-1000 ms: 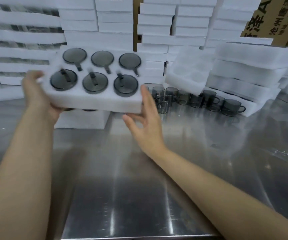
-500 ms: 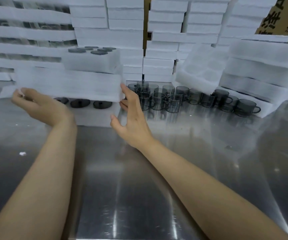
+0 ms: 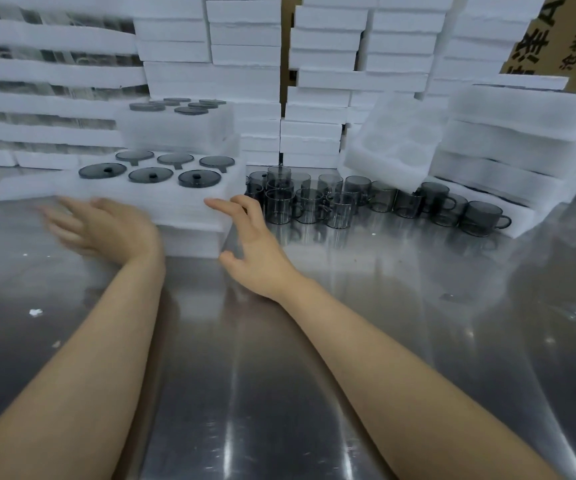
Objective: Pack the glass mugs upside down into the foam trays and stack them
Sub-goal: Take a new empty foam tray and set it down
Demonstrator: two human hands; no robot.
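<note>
Bright overhead glare streaks the steel table (image 3: 418, 341); left hand (image 3: 106, 230) motion-blurred, edges bowed.

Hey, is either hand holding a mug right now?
No, the left hand and right hand are open by the foam tray; the loose mugs stand untouched on the table.

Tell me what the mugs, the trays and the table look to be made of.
The mugs: tinted glass, it seems, smoky grey, glossy and see-through; you see others through them. The trays: white foam, matte, with soft fuzzy edges. The table: metal, probably stainless steel, a brushed sheen that mirrors the mugs and lights.
</note>
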